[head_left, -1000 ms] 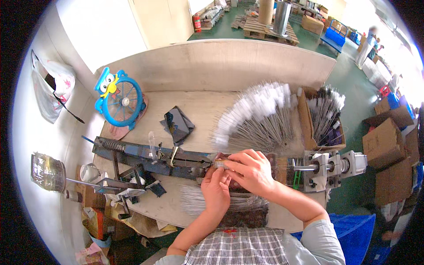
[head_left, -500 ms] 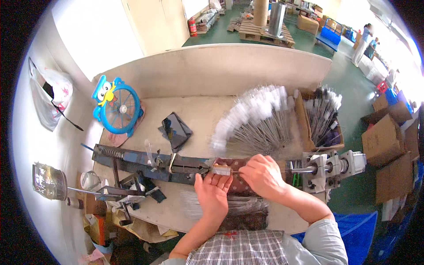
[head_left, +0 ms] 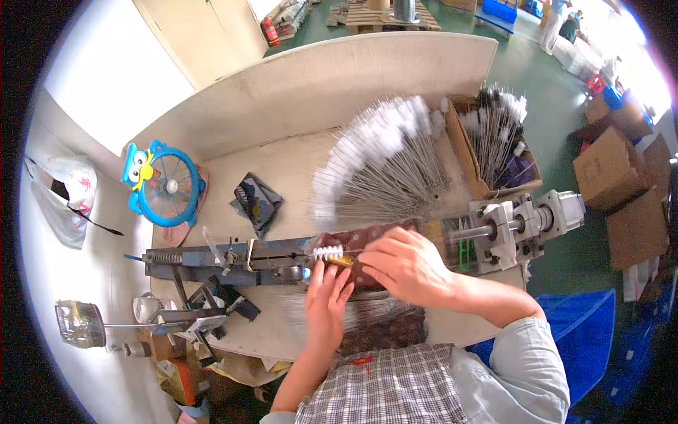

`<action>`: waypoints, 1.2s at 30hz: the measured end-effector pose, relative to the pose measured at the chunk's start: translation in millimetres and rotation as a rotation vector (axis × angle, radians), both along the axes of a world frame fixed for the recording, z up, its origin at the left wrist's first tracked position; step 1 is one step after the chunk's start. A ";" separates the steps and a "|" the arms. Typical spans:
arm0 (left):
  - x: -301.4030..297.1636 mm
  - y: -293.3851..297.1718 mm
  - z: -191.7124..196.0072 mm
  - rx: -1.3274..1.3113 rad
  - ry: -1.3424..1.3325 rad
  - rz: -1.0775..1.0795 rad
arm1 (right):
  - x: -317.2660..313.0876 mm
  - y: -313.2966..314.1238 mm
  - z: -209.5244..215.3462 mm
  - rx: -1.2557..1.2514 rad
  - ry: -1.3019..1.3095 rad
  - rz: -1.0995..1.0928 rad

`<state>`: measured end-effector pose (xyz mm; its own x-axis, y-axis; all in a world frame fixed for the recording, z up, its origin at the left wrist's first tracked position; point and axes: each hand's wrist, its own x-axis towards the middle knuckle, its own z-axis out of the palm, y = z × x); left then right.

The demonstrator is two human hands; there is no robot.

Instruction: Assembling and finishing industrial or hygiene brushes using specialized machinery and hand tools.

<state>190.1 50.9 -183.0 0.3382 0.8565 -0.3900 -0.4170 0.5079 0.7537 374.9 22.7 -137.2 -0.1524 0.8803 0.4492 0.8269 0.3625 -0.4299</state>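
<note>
A small twisted-wire brush (head_left: 328, 252) with white spiral bristles lies lengthwise above the maroon cloth, beside the end of a long dark metal fixture (head_left: 272, 258). My right hand (head_left: 406, 267) is closed, with thumb and fingers pinching the brush's thin wire stem. Just below the bristles, the fingertips of my left hand (head_left: 326, 300) rest against a small yellowish block (head_left: 340, 261) and seem to hold it; part of it is hidden by the fingers. The maroon dotted cloth (head_left: 367, 283) lies under both hands.
A fan of white-tipped wire brushes (head_left: 381, 162) spreads behind my hands. A cardboard box (head_left: 466, 152) of more brushes stands at its right. Shafts and a motor unit (head_left: 522, 226) sit at the right end. A blue toy-shaped fan (head_left: 166, 184) and dark packets (head_left: 258, 205) are at left.
The block has moved down from the fixture's line, and rounded white bristles now show where it was. My left hand's fingers have straightened. The whole view has shifted.
</note>
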 end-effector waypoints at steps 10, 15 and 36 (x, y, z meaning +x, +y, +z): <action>-281.8 9.7 -94.8 -0.240 -0.038 0.921 | -22.0 -42.4 -75.1 -0.327 -0.010 0.072; -344.4 30.7 -86.9 0.083 0.374 1.036 | -17.7 -32.9 -78.7 -0.417 -0.197 0.079; -7.8 -2.8 -53.2 0.131 0.339 0.014 | -19.6 -35.3 -86.9 -0.532 -0.073 0.127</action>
